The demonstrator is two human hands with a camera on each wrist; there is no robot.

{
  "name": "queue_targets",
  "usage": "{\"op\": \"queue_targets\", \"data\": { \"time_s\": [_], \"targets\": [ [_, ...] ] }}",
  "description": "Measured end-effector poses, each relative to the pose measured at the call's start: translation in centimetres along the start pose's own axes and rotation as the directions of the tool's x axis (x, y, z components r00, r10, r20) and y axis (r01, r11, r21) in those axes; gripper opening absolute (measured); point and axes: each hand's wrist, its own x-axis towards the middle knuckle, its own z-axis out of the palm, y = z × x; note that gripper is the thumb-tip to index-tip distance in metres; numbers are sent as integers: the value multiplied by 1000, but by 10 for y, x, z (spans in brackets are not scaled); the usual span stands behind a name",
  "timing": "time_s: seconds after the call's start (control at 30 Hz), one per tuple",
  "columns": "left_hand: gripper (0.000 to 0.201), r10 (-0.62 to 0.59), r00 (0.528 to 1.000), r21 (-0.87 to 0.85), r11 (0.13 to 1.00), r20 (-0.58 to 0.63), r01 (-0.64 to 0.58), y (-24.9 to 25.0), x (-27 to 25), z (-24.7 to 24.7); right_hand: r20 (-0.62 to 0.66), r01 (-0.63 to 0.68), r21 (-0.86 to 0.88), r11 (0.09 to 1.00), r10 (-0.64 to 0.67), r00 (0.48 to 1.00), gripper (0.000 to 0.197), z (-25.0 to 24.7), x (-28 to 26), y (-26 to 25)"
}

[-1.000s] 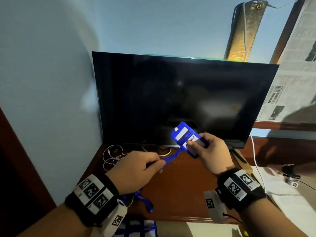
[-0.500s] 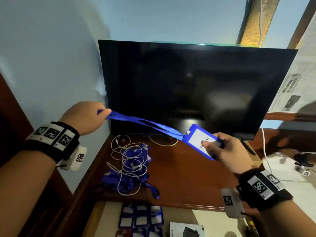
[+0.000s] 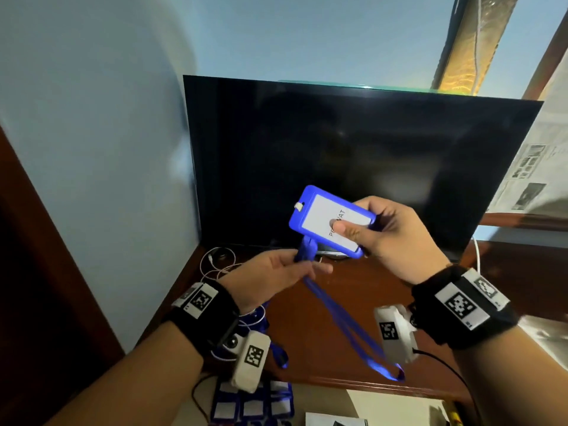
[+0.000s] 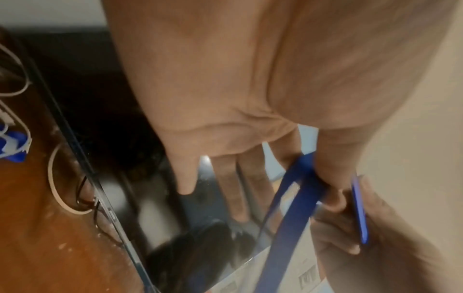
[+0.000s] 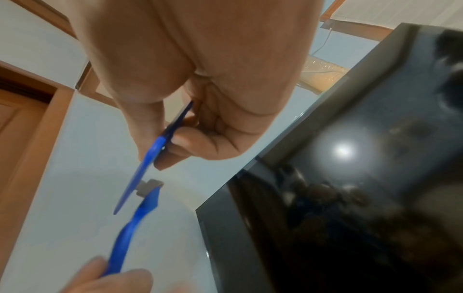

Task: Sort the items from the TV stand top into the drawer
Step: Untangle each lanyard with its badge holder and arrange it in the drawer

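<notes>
A blue ID badge holder [image 3: 325,219] with a white card is held up in front of the TV; my right hand [image 3: 384,238] pinches it, thumb on the card face. Its blue lanyard [image 3: 344,327] hangs from the clip in a long loop down to the stand's front edge. My left hand [image 3: 276,272] pinches the lanyard just below the badge. In the left wrist view the strap [image 4: 293,200] passes between thumb and forefinger. The right wrist view shows the badge [image 5: 150,158] edge-on between thumb and fingers. The open drawer [image 3: 384,407] below holds several blue badge holders [image 3: 252,404].
A black TV [image 3: 353,167] stands on the brown wooden TV stand [image 3: 313,318]. White earphone cables [image 3: 218,265] and more blue lanyards [image 3: 279,358] lie at the stand's left, partly behind my left wrist. A box [image 3: 335,419] lies in the drawer. The wall is close on the left.
My left hand came down from the upper left, where it held the lanyard stretched out, to just under the badge. The lanyard now hangs slack in a loop. The badge was raised slightly.
</notes>
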Motion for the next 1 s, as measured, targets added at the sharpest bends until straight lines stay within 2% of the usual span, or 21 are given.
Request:
{"op": "queue_targets", "data": {
  "time_s": [0.07, 0.1, 0.17, 0.27, 0.33, 0.4, 0.5, 0.57, 0.63, 0.67, 0.8, 0.83, 0.9, 0.97, 1.0],
  "targets": [
    [19, -17, 985, -200, 980, -174, -18, 0, 5, -3, -20, -15, -43, 999, 14, 1000, 22, -10, 3, 1],
    [19, -18, 968, -218, 975, -250, -38, 0, 6, -9, -28, -30, -62, 998, 28, 999, 21, -16, 3, 3],
    [19, 3, 932, -79, 996, -363, -34, -1, 5, -27, -53, -55, -84, 995, 51, 997, 20, -26, 2, 7],
    [20, 41, 904, 225, 972, -425, 62, 2, 1, -52, -89, -84, -142, 986, 71, 994, 21, -36, -2, 18],
    [18, 79, 920, 451, 885, -385, 113, 6, -4, -58, -114, -101, -168, 981, 82, 990, 23, -38, -4, 26],
    [17, 89, 953, 595, 796, -289, 106, 11, -12, -54, -162, -118, -187, 975, 88, 983, 25, -38, -4, 34],
    [25, 63, 994, 756, 653, -94, 31, 20, -24, -36, -237, -140, -235, 962, 83, 968, 29, -35, -1, 45],
    [30, 105, 994, 852, 520, 12, -65, 33, -29, -23, -247, -165, -324, 932, 85, 965, 30, -30, 1, 55],
    [35, 223, 967, 912, 358, 124, -200, 54, -31, -11, -205, -192, -415, 889, 114, 972, 31, -20, 0, 66],
    [35, 264, 950, 920, 304, 168, -247, 66, -31, -6, -176, -198, -431, 880, 133, 975, 31, -13, -2, 73],
    [33, 309, 923, 937, 184, 231, -296, 114, -15, 4, 38, -82, -432, 898, 109, 993, 19, 21, -17, 84],
    [29, 334, 911, 933, 177, 244, -314, 123, -8, 4, 105, -56, -425, 903, 110, 988, 15, 29, -22, 82],
    [23, 360, 906, 914, 245, 224, -324, 133, 9, -3, 216, -12, -394, 919, 105, 971, 11, 43, -32, 76],
    [20, 341, 928, 901, 338, 154, -273, 134, 28, -16, 278, 27, -338, 941, 73, 958, 9, 51, -40, 69],
    [20, 323, 938, 905, 351, 123, -240, 132, 37, -22, 293, 22, -285, 958, 65, 954, 11, 54, -43, 65]
  ]
}}
